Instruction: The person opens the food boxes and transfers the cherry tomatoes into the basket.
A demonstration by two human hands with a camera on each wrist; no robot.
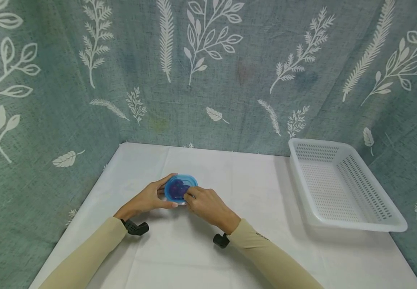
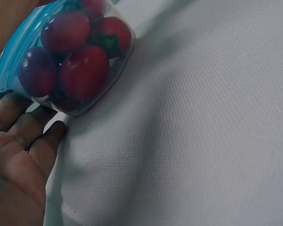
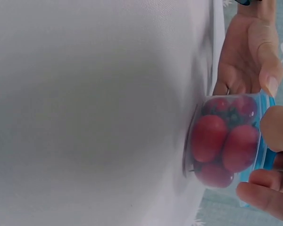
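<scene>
A small clear plastic container (image 3: 228,184) with a translucent blue lid (image 1: 191,180) stands on the white table. Red cherry tomatoes (image 3: 210,138) with green stems fill it; seen through the lid in the head view, they look purple. My left hand (image 1: 150,198) holds the container from the left, thumb on the near side and fingers round the far side. At the lid's right edge, my right hand (image 1: 209,205) has its thumb and curled fingers pinching the rim. In the head view the right fingers cover part of the lid.
To the right on the white table (image 1: 259,200) sits a white perforated plastic basket (image 1: 332,192). A green cloth (image 1: 226,80) with white leaf prints hangs behind the table and at both sides.
</scene>
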